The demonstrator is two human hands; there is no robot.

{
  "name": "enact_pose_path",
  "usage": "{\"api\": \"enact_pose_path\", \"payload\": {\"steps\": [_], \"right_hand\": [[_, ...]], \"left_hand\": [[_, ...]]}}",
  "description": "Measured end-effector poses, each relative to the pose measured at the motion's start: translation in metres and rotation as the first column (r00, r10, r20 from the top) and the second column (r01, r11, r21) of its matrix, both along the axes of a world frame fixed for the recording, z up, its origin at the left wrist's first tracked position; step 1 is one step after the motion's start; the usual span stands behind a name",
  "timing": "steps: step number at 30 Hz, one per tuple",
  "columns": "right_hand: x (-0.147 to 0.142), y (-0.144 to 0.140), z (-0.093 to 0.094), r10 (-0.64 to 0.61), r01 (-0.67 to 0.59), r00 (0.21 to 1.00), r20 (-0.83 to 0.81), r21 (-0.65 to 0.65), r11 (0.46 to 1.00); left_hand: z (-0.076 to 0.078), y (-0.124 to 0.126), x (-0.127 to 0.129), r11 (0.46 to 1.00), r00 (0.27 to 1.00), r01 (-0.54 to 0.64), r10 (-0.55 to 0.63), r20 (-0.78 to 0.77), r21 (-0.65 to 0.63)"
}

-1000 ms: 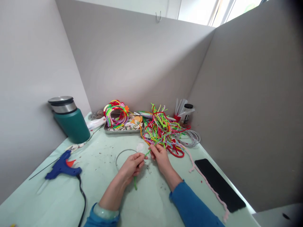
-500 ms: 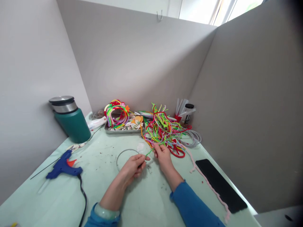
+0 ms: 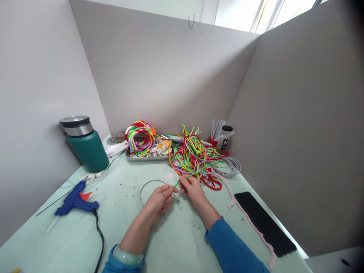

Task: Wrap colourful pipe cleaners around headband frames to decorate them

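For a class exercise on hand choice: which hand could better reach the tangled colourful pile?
Probably the right hand: it is just in front of the colourful pile, while the left hand is farther off. Both pinch the green strand, though.

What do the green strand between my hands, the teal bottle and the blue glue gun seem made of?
Green strand: probably fuzzy chenille, going by its soft, matte look, though it's too thin to be sure. Teal bottle: likely metal with a matte coating; its silver band has a metallic sheen. Blue glue gun: apparently molded plastic, with smooth, even color.
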State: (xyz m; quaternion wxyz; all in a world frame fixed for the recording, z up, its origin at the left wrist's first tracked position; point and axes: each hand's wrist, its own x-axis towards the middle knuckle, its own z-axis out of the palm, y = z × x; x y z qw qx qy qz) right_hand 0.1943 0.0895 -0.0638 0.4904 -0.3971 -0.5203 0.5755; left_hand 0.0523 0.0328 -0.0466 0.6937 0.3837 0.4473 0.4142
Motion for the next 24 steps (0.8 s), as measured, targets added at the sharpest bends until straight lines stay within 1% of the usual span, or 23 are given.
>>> {"api": "enact_pose_path", "payload": {"steps": [5,7,9,12,14,16,18,20,22,24], "right_hand": [[-0.003,-0.004,-0.002,0.001,-0.006,0.998,0.059,0.072,0.997],[-0.002,-0.005,-0.001,-0.028,0.015,0.995,0.093,0.129,0.992],[-0.001,-0.006,0.001,-0.007,-0.007,0.995,0.097,0.152,0.988],[-0.001,-0.008,0.004,0.079,-0.08,0.997,0.021,0.081,0.993],[-0.002,-0.009,0.004,0.095,-0.094,0.995,-0.027,0.032,0.995],[-0.003,-0.009,0.004,0.105,-0.105,0.994,-0.027,0.028,0.994],[-0.003,-0.008,0.002,0.108,-0.108,0.994,0.005,0.058,0.992],[-0.002,-0.006,0.002,0.047,-0.048,0.999,0.012,0.075,0.996],[0.001,-0.002,0.002,-0.067,0.067,0.998,-0.008,0.062,0.996],[0.004,0.002,0.004,-0.172,0.173,0.985,-0.032,0.042,0.984]], "left_hand": [[0.0,0.0,0.002,1.0,0.999,-0.022,0.023,-0.038,0.022],[0.0,0.0,0.002,0.999,0.999,-0.029,0.03,-0.024,0.024],[-0.001,0.001,0.0,0.999,1.0,-0.027,0.027,0.012,0.022],[-0.001,0.002,-0.001,1.0,0.998,-0.011,0.01,0.06,0.024],[0.0,0.001,-0.001,1.0,0.997,-0.005,0.003,0.073,0.027],[0.001,0.001,-0.001,1.0,0.997,0.001,-0.003,0.082,0.022],[0.002,0.0,0.0,1.0,0.997,-0.005,0.005,0.083,0.006],[0.003,0.001,0.001,0.999,0.995,-0.038,0.039,0.088,-0.004],[0.003,0.001,0.001,0.997,0.991,-0.08,0.08,0.108,-0.008],[0.003,0.002,0.0,0.996,0.988,-0.087,0.088,0.125,-0.013]]}}
